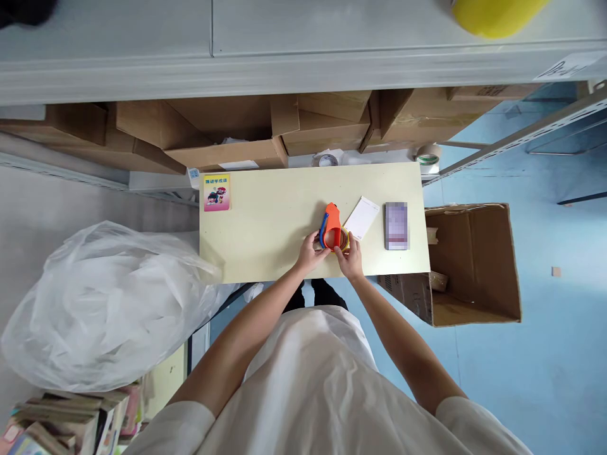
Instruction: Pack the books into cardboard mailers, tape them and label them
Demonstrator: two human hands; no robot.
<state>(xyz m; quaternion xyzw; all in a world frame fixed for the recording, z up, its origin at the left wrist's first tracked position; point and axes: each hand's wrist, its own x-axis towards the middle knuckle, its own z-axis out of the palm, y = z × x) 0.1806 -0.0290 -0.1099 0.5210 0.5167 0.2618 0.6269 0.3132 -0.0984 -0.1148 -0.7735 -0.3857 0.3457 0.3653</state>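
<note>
An orange tape dispenser [332,225] with a blue part and a roll of tape lies on the pale yellow table [265,227], near its front edge. My left hand [310,253] grips the dispenser's left side with curled fingers. My right hand [349,256] pinches its right side at the roll. Just right of the dispenser lies a white notepad [362,217], and further right a dark flat rectangular object [396,225].
A small picture book [217,192] lies at the table's back left corner. Cardboard boxes [227,136] and tape rolls [428,157] sit behind the table. An open cardboard box [474,265] stands on the blue floor at right. A large clear plastic bag [104,303] sits at left above stacked books [71,420].
</note>
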